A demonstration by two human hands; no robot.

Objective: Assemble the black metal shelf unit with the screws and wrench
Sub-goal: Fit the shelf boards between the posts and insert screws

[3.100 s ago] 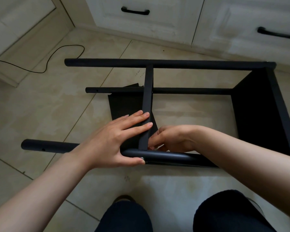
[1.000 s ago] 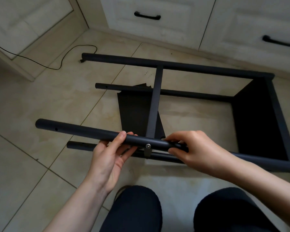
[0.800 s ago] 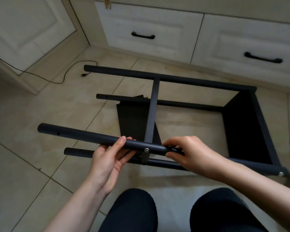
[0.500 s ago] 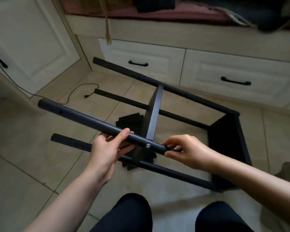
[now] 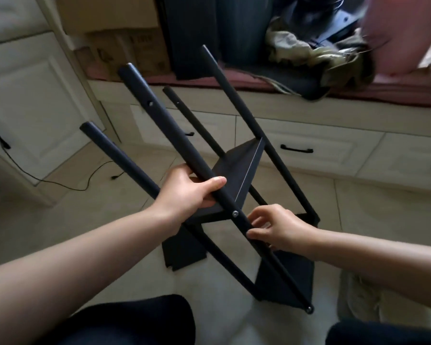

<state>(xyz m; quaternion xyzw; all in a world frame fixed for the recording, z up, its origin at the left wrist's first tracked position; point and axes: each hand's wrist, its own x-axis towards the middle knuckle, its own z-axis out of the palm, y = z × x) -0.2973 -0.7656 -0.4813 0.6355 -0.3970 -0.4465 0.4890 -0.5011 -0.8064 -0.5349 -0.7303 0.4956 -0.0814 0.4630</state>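
Note:
The black metal shelf unit (image 5: 279,160) is tilted up off the floor, its four round posts pointing up and to the left. My left hand (image 5: 189,192) grips the nearest post (image 5: 159,118) just above a silver screw head (image 5: 235,213). My right hand (image 5: 276,227) holds the same post just below that screw, fingers curled round it. A black shelf panel (image 5: 241,170) sits between the posts at the screw's height. A second panel (image 5: 286,282) closes the lower end near the floor. No wrench is visible.
A loose black sheet (image 5: 182,252) lies on the tiled floor under the frame. White drawers with black handles (image 5: 296,149) run behind, under a bench with cardboard boxes (image 5: 125,53), dark panels and cloth. A black cable (image 5: 67,185) trails at left. My knees fill the bottom edge.
The shelf unit has swung from lying flat on the floor to steeply tilted, its free post ends raised. Both hands moved from the crossbar joint to gripping the near post and lifted with it.

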